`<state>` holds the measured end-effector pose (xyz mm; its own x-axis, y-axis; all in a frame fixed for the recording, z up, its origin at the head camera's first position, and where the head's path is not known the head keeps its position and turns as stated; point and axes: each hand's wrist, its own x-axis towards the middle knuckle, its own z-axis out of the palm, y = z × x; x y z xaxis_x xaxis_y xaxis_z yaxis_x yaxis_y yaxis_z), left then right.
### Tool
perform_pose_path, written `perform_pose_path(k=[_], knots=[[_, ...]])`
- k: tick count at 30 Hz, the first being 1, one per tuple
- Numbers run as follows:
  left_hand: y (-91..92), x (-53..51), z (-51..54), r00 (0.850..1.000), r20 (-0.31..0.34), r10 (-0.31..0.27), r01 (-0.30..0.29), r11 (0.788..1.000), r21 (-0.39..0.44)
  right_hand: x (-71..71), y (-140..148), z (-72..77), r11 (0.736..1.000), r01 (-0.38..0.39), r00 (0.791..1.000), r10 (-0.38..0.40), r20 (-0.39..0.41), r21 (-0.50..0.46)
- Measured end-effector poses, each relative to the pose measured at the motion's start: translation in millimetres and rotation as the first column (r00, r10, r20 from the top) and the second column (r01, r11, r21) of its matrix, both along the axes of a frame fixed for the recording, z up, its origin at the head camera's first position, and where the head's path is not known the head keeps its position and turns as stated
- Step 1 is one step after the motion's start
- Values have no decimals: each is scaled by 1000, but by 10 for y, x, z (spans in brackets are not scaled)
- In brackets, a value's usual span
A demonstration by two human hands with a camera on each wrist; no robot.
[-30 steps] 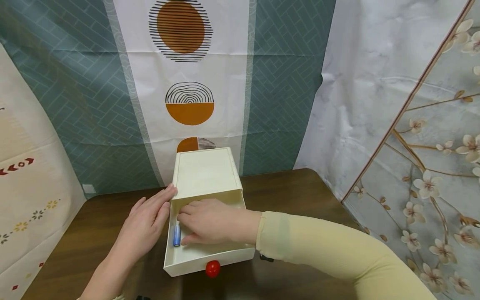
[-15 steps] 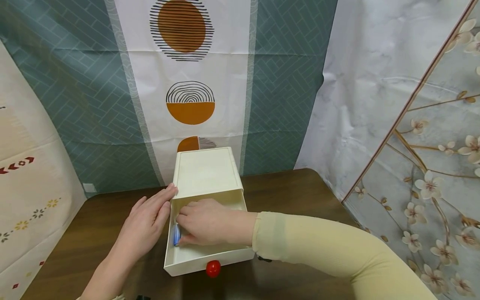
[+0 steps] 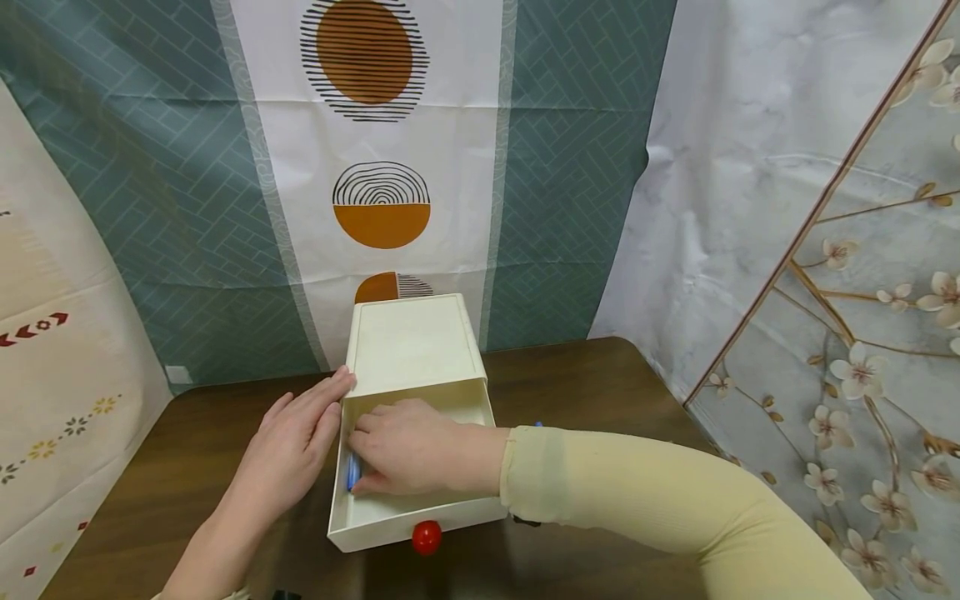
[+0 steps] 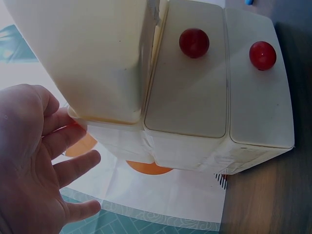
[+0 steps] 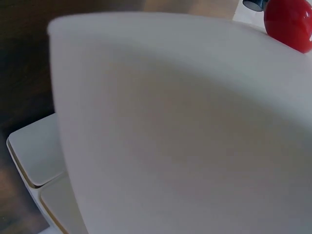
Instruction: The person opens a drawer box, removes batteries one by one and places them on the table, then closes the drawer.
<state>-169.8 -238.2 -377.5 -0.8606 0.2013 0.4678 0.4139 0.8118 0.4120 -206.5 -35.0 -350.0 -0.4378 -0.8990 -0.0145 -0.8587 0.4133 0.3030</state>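
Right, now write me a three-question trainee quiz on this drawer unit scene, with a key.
1. True or false: the left hand is inside a drawer.
2. Which drawer holds the blue cylinder beside the right hand? a) bottom b) middle c) top
3. How many red knobs show in the left wrist view?

Key:
1. False; its fingertips are at the left edge of the drawer unit.
2. c, the open top drawer.
3. Two.

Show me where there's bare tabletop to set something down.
Bare tabletop lies left of the left hand and right of the drawer unit, beyond the right sleeve, save a blue tip at the cuff. Crowded: the open drawer, where the right hand partly covers a blue cylinder.
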Motion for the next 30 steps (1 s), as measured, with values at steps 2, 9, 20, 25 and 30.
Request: perform_pose_path(k=[2, 9, 20, 25, 30], knots=[[1, 1, 0, 1000, -3, 0, 0, 1000, -1, 8, -1, -7, 1000, 2, 1000, -3, -8, -6], [0, 2, -3, 1000, -9, -1, 1, 1000, 0, 40, -6, -20, 1000, 0, 998, -1, -63, -21], [2, 5, 10, 1000, 6, -6, 6, 1000, 0, 59, -36, -16, 999, 33, 998, -34, -58, -15], [3, 5, 6, 1000, 4, -6, 7, 1000, -1, 60, -40, 6, 999, 54, 998, -54, -30, -7], [1, 6, 5, 1000, 4, -6, 6, 1000, -1, 53, -16, 26, 998, 64, 998, -64, 11, -20]])
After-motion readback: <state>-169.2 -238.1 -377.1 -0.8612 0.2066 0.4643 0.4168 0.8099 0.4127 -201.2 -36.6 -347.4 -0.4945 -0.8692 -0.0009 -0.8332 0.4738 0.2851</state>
